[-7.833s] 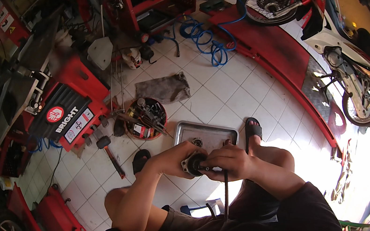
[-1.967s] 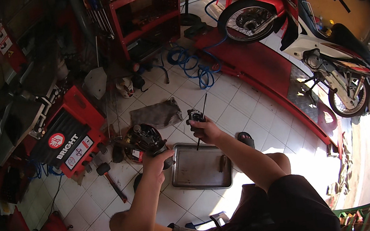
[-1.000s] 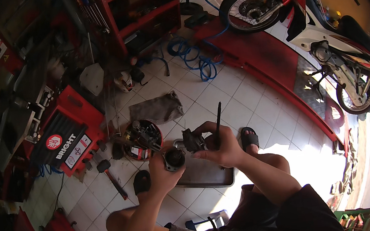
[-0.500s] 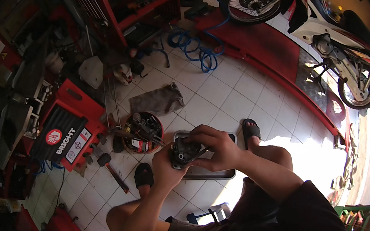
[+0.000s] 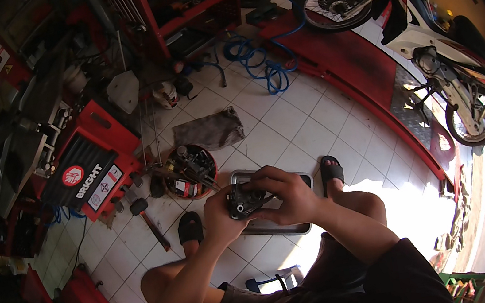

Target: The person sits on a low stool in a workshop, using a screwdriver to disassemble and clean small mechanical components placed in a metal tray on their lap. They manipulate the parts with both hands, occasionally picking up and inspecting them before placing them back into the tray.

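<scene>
Between my two hands, over a shallow metal tray (image 5: 278,231), is a dark metal engine part (image 5: 243,203) with round openings; its exact kind I cannot make out. My left hand (image 5: 222,219) is wrapped round its left side. On the other side, my right hand (image 5: 285,194) curls over the top and right edge, thumb below and fingers bent on it. Part of the piece is hidden under the right fingers. The tray rests on the tiled floor between my sandalled feet.
Left of the tray stands a red round tub (image 5: 215,169) full of tools and parts. A hammer (image 5: 150,223) and a red machine (image 5: 103,134) are further left. Beyond lie a grey cloth (image 5: 208,129) and a coiled blue hose (image 5: 269,76). A motorcycle (image 5: 425,39) stands by a red ramp (image 5: 335,58).
The view has shifted slightly, so the surroundings sit a little further right. Both hands keep hold of the engine part, which looks slightly turned.
</scene>
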Available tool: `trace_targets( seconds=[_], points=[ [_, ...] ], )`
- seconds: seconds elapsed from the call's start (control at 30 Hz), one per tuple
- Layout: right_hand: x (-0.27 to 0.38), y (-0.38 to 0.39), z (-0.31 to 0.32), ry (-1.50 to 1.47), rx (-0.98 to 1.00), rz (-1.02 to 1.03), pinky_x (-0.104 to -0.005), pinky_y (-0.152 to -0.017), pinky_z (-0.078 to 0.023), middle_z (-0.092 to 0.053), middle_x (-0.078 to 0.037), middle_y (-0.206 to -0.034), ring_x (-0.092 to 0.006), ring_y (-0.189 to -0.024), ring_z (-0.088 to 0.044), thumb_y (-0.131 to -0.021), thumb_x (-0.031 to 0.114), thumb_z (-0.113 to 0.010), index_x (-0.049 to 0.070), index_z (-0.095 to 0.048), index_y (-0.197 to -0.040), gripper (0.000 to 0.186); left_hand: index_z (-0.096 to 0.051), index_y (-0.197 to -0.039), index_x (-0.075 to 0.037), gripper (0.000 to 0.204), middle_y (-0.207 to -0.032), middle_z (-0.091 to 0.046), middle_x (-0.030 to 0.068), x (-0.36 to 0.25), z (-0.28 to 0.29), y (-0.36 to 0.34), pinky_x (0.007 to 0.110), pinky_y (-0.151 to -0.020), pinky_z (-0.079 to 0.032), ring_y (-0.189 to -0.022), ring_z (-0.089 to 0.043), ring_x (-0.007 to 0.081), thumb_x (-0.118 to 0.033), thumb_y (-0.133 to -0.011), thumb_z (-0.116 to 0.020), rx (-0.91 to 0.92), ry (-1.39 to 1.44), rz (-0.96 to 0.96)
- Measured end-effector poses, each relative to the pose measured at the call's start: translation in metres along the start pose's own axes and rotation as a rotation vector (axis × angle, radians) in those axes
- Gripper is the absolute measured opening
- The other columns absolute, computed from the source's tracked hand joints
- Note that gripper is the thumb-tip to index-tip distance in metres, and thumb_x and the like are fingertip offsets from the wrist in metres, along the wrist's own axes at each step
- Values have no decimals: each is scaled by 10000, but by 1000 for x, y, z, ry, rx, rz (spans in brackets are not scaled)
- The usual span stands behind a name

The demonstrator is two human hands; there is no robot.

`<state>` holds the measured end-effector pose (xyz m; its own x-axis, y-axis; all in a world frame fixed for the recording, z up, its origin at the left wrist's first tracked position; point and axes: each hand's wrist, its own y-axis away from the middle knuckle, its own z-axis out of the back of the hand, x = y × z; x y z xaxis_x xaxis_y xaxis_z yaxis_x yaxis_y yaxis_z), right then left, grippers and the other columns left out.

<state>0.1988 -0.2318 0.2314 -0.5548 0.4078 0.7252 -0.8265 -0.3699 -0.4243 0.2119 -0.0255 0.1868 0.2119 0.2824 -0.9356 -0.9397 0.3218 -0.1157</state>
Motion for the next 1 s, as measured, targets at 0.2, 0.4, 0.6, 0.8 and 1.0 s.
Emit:
trace_targets(
  seconds=[0.2, 0.4, 0.6, 0.8, 1.0],
  points=[
    [-4, -4, 9, -59, 104, 58, -395, -862, -604, -651, -133, -1201, -334, -1034, -711, -652, 125, -927, 85, -717, -1209, 597, -713, -1047, -44, 487, -901, -758, 97, 9, 0, 0, 340, -723, -560, -817, -743, 229, -157, -634, -943, 66, -8, -15],
    [0, -6, 18, -105, 164, 57, -394, -890, -595, -661, -139, -1227, -341, -1067, -704, -635, 70, -917, 64, -716, -1209, 608, -719, -1042, -34, 426, -870, -751, 103, 16, -1, 3, 332, -702, -550, -792, -740, 229, -119, -661, -891, 95, 37, -29],
    [-7, -2, 17, -154, 141, 39, -396, -912, -588, -670, -144, -1219, -338, -1087, -700, -650, 80, -923, 46, -725, -1197, 582, -720, -1036, -25, 411, -860, -747, 116, 0, 0, -4, 342, -694, -547, -779, -738, 236, -110, -665, -874, 94, 41, -62],
    [-6, -2, 9, -110, 118, 60, -391, -899, -591, -674, -137, -1205, -328, -1063, -706, -650, 110, -935, 59, -734, -1188, 577, -723, -1045, -30, 429, -866, -750, 119, 5, 4, -1, 356, -699, -556, -791, -746, 279, -133, -659, -880, 60, -29, -72],
    [6, -3, 1, -38, 71, 9, -381, -879, -594, -672, -130, -1174, -311, -1032, -714, -628, 127, -949, 61, -733, -1165, 583, -729, -1049, -55, 490, -887, -751, 108, -4, 3, 0, 357, -734, -572, -821, -746, 285, -145, -606, -915, -15, -75, -59]
  ],
)
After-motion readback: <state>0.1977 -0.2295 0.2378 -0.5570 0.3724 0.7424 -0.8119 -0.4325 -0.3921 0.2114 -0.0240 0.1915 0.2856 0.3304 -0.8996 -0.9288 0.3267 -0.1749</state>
